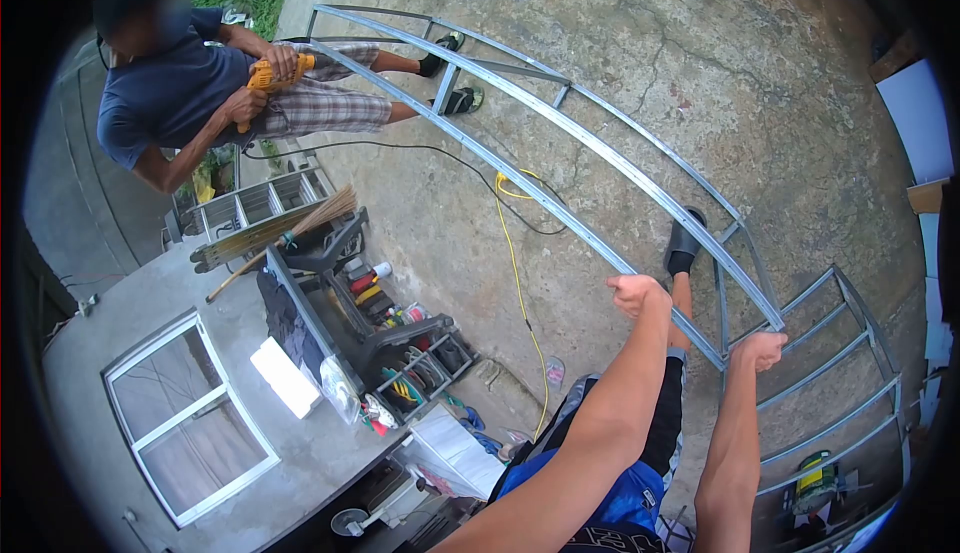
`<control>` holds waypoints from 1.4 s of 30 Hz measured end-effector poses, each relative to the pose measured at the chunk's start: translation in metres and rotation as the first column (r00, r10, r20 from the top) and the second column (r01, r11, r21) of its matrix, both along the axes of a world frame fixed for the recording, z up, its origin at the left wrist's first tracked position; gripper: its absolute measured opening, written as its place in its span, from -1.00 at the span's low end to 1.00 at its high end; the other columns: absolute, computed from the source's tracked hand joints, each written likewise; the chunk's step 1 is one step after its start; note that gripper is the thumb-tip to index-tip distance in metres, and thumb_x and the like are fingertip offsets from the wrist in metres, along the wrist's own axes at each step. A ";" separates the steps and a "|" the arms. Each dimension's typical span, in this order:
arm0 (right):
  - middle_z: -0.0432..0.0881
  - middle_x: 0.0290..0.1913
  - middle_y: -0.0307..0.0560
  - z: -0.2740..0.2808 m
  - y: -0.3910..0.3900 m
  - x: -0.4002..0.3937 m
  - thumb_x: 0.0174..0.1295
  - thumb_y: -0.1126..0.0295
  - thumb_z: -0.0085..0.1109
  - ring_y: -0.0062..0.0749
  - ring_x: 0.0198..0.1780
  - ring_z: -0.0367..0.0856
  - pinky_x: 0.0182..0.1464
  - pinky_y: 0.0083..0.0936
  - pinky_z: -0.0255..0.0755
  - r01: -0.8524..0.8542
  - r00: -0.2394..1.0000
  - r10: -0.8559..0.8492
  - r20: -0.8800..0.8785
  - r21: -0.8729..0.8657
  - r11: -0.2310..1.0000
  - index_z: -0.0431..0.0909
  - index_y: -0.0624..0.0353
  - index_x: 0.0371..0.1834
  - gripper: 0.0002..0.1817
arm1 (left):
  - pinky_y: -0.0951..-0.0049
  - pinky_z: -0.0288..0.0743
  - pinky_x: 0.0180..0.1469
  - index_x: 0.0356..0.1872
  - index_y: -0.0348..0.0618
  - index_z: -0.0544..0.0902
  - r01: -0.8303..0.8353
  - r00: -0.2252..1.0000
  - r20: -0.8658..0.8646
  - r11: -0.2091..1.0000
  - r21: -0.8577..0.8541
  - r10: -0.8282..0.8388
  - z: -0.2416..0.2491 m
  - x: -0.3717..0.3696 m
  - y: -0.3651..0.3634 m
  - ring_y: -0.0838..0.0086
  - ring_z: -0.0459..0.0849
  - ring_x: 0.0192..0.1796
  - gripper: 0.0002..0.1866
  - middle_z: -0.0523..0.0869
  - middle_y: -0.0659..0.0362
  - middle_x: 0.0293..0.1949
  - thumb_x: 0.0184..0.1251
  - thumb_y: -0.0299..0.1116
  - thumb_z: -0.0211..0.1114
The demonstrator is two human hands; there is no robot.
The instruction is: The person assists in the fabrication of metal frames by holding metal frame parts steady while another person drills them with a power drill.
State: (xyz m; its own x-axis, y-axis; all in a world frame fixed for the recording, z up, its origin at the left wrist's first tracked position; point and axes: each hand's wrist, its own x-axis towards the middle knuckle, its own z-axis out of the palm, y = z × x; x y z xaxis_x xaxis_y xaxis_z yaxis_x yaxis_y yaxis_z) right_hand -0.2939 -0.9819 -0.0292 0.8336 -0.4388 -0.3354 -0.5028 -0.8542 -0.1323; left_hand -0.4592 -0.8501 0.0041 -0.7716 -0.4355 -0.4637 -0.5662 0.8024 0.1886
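A long frame of galvanized metal studs [572, 113] stretches from the other person at upper left down to me. My left hand [640, 296] is closed round its near-side rail, a little short of the end. At the frame's near end, my right hand [762, 350] is closed on the end by the middle rail. Short cross pieces join the rails. Across from me, a person in a dark blue shirt [190, 88] holds a yellow power drill [275, 75] with both hands, its nose close to the frame's far end.
A second metal frame [830, 383] lies at the right by a green and yellow item [816, 481]. A yellow cord [520, 293] and a black cord run over the concrete. At left are a ladder [245, 205], a broom [320, 215] and a tool-filled cart [365, 298].
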 end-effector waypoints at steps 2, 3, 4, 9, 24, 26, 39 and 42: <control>0.59 -0.02 0.47 0.000 0.001 0.000 0.28 0.04 -0.30 0.37 0.08 0.51 0.19 0.05 0.28 0.012 1.000 -0.012 0.003 0.008 1.000 0.61 0.49 -0.11 -0.34 | 0.09 0.29 0.33 -0.04 -0.48 0.63 0.004 1.000 -0.007 1.000 0.006 -0.004 0.000 0.000 0.000 -0.04 0.54 0.19 -0.28 0.59 -0.25 0.10 0.43 0.03 -0.34; 0.59 -0.02 0.47 0.000 0.001 0.000 0.28 0.04 -0.31 0.37 0.08 0.51 0.19 0.05 0.28 0.018 1.000 -0.018 0.003 0.010 1.000 0.60 0.50 -0.11 -0.34 | 0.09 0.29 0.33 -0.04 -0.48 0.63 0.004 1.000 -0.010 1.000 0.002 -0.003 -0.003 -0.002 -0.002 -0.04 0.54 0.19 -0.28 0.59 -0.25 0.10 0.43 0.03 -0.33; 0.59 -0.01 0.47 0.000 0.002 0.000 0.28 0.03 -0.31 0.37 0.09 0.50 0.19 0.05 0.28 0.021 1.000 -0.021 0.005 0.009 1.000 0.60 0.50 -0.11 -0.34 | 0.09 0.29 0.33 -0.03 -0.48 0.62 0.004 1.000 -0.013 1.000 0.001 -0.004 -0.009 -0.003 -0.005 -0.04 0.54 0.19 -0.28 0.59 -0.25 0.11 0.43 0.03 -0.33; 0.58 0.00 0.48 -0.002 -0.001 0.001 0.28 0.02 -0.32 0.37 0.10 0.49 0.20 0.06 0.26 0.020 1.000 -0.020 -0.005 0.003 1.000 0.60 0.50 -0.10 -0.32 | 0.11 0.26 0.35 0.00 -0.48 0.61 -0.033 0.999 -0.031 0.999 -0.010 0.033 -0.005 -0.001 -0.001 -0.03 0.52 0.22 -0.27 0.58 -0.23 0.13 0.43 0.05 -0.32; 0.57 0.00 0.50 0.009 0.009 -0.002 0.28 0.03 -0.32 0.36 0.08 0.51 0.20 0.03 0.29 0.073 0.997 -0.072 -0.020 0.030 0.997 0.59 0.50 -0.07 -0.33 | 0.11 0.26 0.34 0.01 -0.46 0.61 -0.009 1.000 0.016 1.000 0.005 0.009 -0.001 -0.003 -0.001 -0.02 0.53 0.21 -0.29 0.60 -0.22 0.11 0.43 0.04 -0.31; 0.58 -0.02 0.49 0.005 0.004 -0.001 0.28 0.04 -0.31 0.35 0.07 0.52 0.18 0.02 0.30 0.044 0.999 -0.044 -0.012 0.038 0.998 0.60 0.50 -0.09 -0.34 | 0.11 0.24 0.35 0.00 -0.48 0.61 -0.031 0.999 0.013 0.999 0.019 0.031 -0.002 -0.002 -0.003 -0.02 0.51 0.22 -0.28 0.59 -0.23 0.12 0.42 0.05 -0.30; 0.60 0.02 0.40 0.009 0.009 0.000 0.27 0.02 -0.28 0.28 0.11 0.53 0.21 -0.03 0.31 0.112 0.993 -0.108 -0.048 0.103 0.988 0.58 0.50 -0.04 -0.33 | 0.20 0.57 -0.04 -0.15 -0.52 0.63 -0.098 0.991 0.103 0.981 0.167 0.081 0.006 -0.002 -0.001 0.05 0.71 -0.25 -0.27 0.70 -0.20 -0.21 0.46 0.02 -0.36; 0.60 0.03 0.40 0.003 0.005 0.003 0.27 0.02 -0.27 0.27 0.12 0.53 0.22 -0.03 0.32 0.106 0.994 -0.102 -0.047 0.087 0.991 0.59 0.48 -0.05 -0.34 | 0.23 0.62 -0.21 -0.18 -0.51 0.63 -0.088 0.995 0.057 0.984 0.156 0.080 0.002 -0.001 -0.004 0.10 0.71 -0.41 -0.26 0.70 -0.17 -0.34 0.44 0.07 -0.32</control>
